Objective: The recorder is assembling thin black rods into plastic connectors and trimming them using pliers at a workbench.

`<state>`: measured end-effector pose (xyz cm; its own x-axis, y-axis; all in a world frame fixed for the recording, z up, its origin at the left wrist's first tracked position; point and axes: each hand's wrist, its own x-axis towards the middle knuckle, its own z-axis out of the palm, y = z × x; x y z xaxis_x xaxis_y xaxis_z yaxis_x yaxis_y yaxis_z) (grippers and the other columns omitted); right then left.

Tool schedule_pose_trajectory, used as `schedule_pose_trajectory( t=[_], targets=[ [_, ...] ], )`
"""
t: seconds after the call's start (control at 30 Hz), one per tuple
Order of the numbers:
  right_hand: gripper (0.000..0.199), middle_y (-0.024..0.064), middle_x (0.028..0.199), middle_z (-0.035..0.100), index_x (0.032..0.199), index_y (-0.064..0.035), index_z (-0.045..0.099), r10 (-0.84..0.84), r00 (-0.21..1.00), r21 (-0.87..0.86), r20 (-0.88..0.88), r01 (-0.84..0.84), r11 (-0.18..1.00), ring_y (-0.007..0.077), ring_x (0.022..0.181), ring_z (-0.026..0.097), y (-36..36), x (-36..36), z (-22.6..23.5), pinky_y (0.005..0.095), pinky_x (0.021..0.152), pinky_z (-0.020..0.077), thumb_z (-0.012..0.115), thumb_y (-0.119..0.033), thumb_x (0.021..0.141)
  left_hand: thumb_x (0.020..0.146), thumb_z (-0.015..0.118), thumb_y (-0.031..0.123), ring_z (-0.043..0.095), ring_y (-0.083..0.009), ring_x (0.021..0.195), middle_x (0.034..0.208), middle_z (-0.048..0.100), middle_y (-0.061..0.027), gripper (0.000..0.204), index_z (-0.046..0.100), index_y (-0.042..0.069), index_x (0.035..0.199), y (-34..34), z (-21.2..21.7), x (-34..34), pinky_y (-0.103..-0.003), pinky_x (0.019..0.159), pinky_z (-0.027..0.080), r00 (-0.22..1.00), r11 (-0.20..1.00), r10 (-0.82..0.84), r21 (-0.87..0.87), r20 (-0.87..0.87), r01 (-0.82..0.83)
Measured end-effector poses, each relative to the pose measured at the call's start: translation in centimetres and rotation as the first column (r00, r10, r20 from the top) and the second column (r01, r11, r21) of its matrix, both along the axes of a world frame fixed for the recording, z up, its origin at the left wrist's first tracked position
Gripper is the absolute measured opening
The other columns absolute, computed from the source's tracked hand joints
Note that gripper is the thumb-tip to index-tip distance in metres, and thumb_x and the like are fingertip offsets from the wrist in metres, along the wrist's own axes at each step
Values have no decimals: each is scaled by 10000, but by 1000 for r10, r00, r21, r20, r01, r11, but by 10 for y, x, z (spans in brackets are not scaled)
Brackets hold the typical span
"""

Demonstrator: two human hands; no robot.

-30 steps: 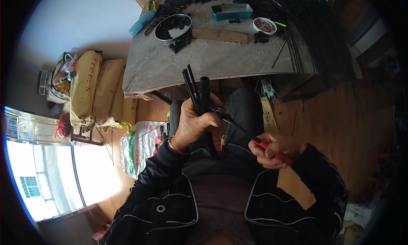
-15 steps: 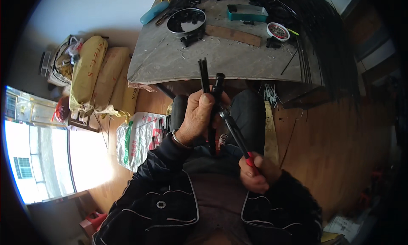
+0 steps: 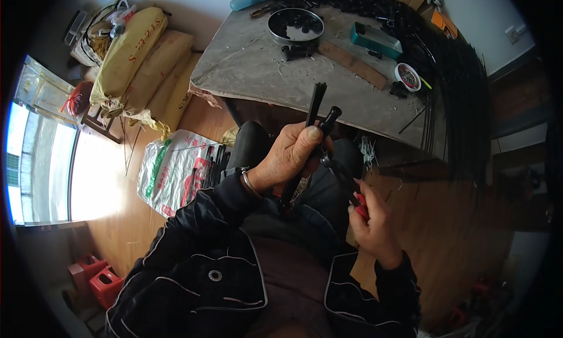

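Note:
My left hand (image 3: 295,151) is closed around a black tube (image 3: 332,119) with a rounded end and a bundle of thin black rods (image 3: 316,100), much like a folded umbrella frame. Both stick up past the thumb toward the table, and dark lengths run down below the fist. Red-handled pliers (image 3: 341,172) are in my right hand (image 3: 373,223), the fingers around the red grips. Their metal head meets the black piece just below my left fingers. Exactly what the jaws touch is too dark to make out.
The grey table (image 3: 246,74) ahead bears a round metal tin (image 3: 296,39) of black parts, a green tray (image 3: 375,43), a wooden strip (image 3: 352,65) and a small bowl (image 3: 407,77). Black rods (image 3: 457,97) hang over its right side. Sacks (image 3: 134,56) lie left; red stools (image 3: 105,285) stand lower left.
The view has swung, so the table sits tilted and farther right. My right hand has come up nearer the left, its fingers spread differently on the pliers' grips. My left hand keeps its hold.

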<state>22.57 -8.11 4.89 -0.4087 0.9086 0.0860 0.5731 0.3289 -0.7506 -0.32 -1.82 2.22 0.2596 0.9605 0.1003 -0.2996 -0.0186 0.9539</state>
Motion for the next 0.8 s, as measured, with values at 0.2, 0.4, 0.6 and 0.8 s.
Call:
schedule_pose_trajectory(
  t=[0.2, 0.4, 0.6, 0.8],
  targets=[
    [261, 48, 762, 569, 1147, 17, 547, -119, 944, -664, -306, -122, 738, 101, 610, 553, -5, -15, -4, 245, 571, 465, 569, -161, 957, 954, 449, 569, 460, -55, 455, 601, 498, 14, 579, 612, 20, 863, 1, 8, 0, -205, 417, 346, 999, 996, -24, -85, 29, 27],
    [486, 102, 861, 616, 1296, 56, 436, -224, 869, -829, -441, -300, 472, 171, 676, 626, 5, -17, 25, 265, 626, 520, 511, -313, 988, 965, 414, 573, 456, -57, 456, 624, 529, -1, 605, 612, 11, 861, 6, 15, -4, -206, 417, 349, 991, 986, -120, -113, 67, 127],
    [446, 75, 781, 565, 1214, 56, 468, -92, 917, -858, -388, -323, 401, 156, 649, 609, 15, -6, 29, 274, 619, 530, 496, -331, 992, 971, 380, 582, 446, -62, 444, 581, 511, -9, 628, 608, 7, 861, 13, 4, -8, -207, 413, 337, 958, 965, -236, -75, 162, 251],
    [367, 29, 684, 478, 1044, 24, 517, -140, 899, -860, -415, -337, 384, 103, 550, 495, 14, -10, 18, 272, 529, 472, 464, -337, 1008, 967, 369, 598, 435, -69, 434, 528, 471, -10, 649, 605, 4, 858, 15, 0, -8, -207, 412, 328, 952, 957, -263, -80, 157, 278]
  ],
)
